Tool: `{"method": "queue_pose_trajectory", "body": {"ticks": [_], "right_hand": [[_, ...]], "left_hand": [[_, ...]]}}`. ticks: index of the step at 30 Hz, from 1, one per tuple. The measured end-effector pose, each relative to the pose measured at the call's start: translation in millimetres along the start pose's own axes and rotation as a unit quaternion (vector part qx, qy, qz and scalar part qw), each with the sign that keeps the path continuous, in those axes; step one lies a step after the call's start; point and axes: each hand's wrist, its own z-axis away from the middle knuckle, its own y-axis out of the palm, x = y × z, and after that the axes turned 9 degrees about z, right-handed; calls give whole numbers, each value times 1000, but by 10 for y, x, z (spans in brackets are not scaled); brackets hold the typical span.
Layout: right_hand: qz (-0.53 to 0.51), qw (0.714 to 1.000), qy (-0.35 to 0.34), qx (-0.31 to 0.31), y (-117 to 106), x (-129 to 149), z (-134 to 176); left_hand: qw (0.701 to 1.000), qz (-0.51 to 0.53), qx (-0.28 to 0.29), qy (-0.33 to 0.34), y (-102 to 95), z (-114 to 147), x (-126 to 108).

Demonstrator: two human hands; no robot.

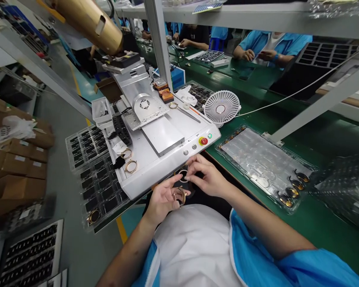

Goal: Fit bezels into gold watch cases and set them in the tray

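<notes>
Above my lap, my left hand (164, 197) is closed round a gold-coloured metal ring (179, 196), which looks like a watch case. Close by on the right, my right hand (206, 175) pinches a thin pale ring (183, 176) by its edge, near my left fingertips. Both hands are just in front of the white machine base (170, 169). Two more gold rings lie on the base's left end, one gold ring (131, 166) nearer to me. A black piece (119, 162) is beside them.
A red stop button (203, 140) is on the machine's front panel. Tweezers (185, 113) lie on its top. To the right stand a small white fan (222, 107) and a clear tray (263, 159) with several black-and-gold parts. Trays of dark parts (103, 187) sit left. Co-workers sit across the green bench.
</notes>
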Motion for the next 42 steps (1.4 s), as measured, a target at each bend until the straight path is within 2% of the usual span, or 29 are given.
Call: {"method": "queue_pose_trajectory", "body": {"ticks": [2,4,7,11,13,16,19,21,24,26,28,31,35,38,42], "right_hand": [[19,999,38,-17,-40,-83,-223],[4,991,133,-18,-63,-181,-512],[-12,964,266,-22,-64,-305,-949],[21,943,327,-54,-68,-381,-1244],[68,941,321,-80,-76,-377,-1193],[82,953,273,-107,-19,-304,-876],[-53,969,237,-41,165,-169,-417],[-141,964,225,-1,311,-77,-156],[-225,945,237,-20,458,4,43],[-279,924,257,-44,482,11,62],[-327,906,264,-54,455,-3,38],[-354,896,266,-38,365,-9,-4],[-341,894,292,0,250,59,-39],[-308,898,314,14,215,115,-60],[-275,903,329,15,207,122,-85]], "left_hand": [[999,7,-26,19,-16,-13,-7],[999,14,-37,34,-27,-7,-9],[998,4,-35,47,-35,36,-9],[995,-34,-37,87,-58,130,-18],[990,-67,-38,114,-77,173,-12],[973,-159,-40,160,-95,203,47],[932,-293,-41,211,-85,165,163],[894,-382,-22,232,-65,111,233],[841,-494,18,218,-26,31,279],[822,-532,31,201,-2,2,274],[829,-519,51,201,18,1,257],[874,-422,73,230,35,33,226],[914,-334,26,231,35,69,154],[921,-333,24,200,20,68,108],[911,-363,56,188,-8,68,112]]}}
